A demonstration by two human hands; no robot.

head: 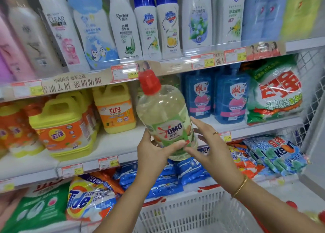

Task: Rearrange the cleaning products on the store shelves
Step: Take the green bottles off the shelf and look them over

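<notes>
Left hand grips the OMO bottle low, thumb across its label; right hand lies nearly flat against its side. Bottle is held slightly tilted before the middle shelf, beside 1 yellow jug. Placement appears pending.

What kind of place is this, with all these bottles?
Most likely a shop: shelves with price tags on their edges, rows of shampoo bottles and detergent bags, and a basket below.

Bare shelf — between yellow jug, blue bottles
</notes>
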